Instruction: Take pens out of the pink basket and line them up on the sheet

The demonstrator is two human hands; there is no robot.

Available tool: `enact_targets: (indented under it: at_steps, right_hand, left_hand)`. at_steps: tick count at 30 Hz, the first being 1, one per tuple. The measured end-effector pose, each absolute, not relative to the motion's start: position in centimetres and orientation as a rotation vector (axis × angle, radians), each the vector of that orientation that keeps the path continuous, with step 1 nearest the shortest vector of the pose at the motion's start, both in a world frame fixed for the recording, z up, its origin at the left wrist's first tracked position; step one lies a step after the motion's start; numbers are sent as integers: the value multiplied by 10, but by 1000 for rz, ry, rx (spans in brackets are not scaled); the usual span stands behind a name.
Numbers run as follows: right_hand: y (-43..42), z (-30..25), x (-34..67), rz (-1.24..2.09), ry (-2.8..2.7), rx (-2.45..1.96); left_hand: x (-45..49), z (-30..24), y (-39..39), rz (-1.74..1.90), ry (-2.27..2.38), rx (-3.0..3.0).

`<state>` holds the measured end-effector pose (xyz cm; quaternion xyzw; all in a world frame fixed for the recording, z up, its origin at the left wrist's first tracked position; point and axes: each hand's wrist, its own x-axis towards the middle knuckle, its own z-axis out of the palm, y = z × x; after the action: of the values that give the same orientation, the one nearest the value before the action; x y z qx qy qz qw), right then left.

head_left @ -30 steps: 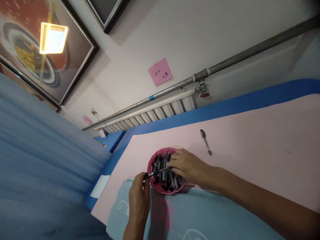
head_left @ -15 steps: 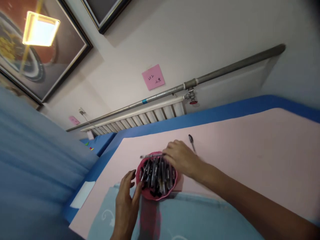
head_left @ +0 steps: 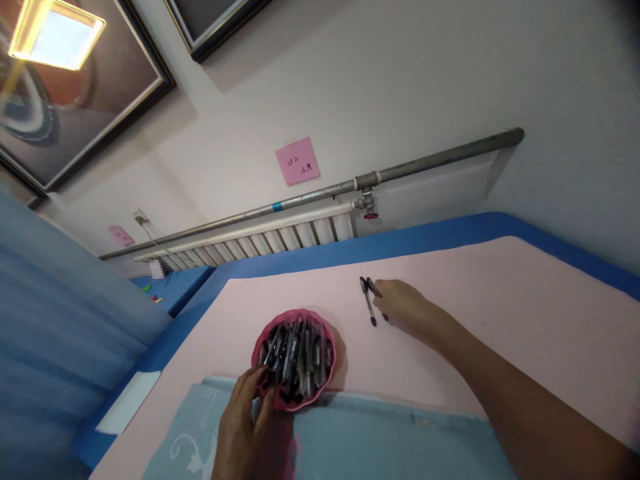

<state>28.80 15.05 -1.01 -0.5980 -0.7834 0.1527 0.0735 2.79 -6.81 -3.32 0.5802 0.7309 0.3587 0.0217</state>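
Observation:
A pink scalloped bowl [head_left: 333, 383] full of black and clear pens [head_left: 295, 353] sits at the table's near middle. My left hand [head_left: 243, 410] is at the bowl's near-left rim, thumb and fingers apart, with the fingertips reaching over the edge among the pens. Farther right, my right hand [head_left: 403, 303] is closed around a black-capped pen [head_left: 371, 285] low over the pink surface. Its fingers hide the middle of that pen. Just left of it, a second black-capped pen [head_left: 369, 303] lies on the table, almost parallel, their capped ends close together.
A pale pink sheet [head_left: 480, 307] covers the blue table [head_left: 400, 247]. A light blue cloth [head_left: 370, 433] lies along the near side. Behind stand a white radiator [head_left: 280, 239] and a metal pipe [head_left: 430, 160]. A blue curtain [head_left: 65, 320] hangs at left.
My right hand has moved from the bowl's far rim rightward with a pen, beside the pen lying there. My left hand has come onto the bowl's rim. The view has shifted slightly.

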Motion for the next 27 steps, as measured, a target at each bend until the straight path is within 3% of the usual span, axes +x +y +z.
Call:
enact_targets:
  at_steps: [9,15,20,27]
  right_hand:
    - [126,12,256,425,-2393,-1418]
    - [88,3,214,450,-2512,-1029]
    - [91,-6,215,423,-2530,-988]
    - [97,-7,219,480,-2475,-975]
  left_hand:
    - [30,-27,-56,1028,2288,1768]
    - [29,-26,-29,573,2642,1843]
    - [33,-26,-8,296,2752,1803]
    - [31,-22,-6,341,2738,1744]
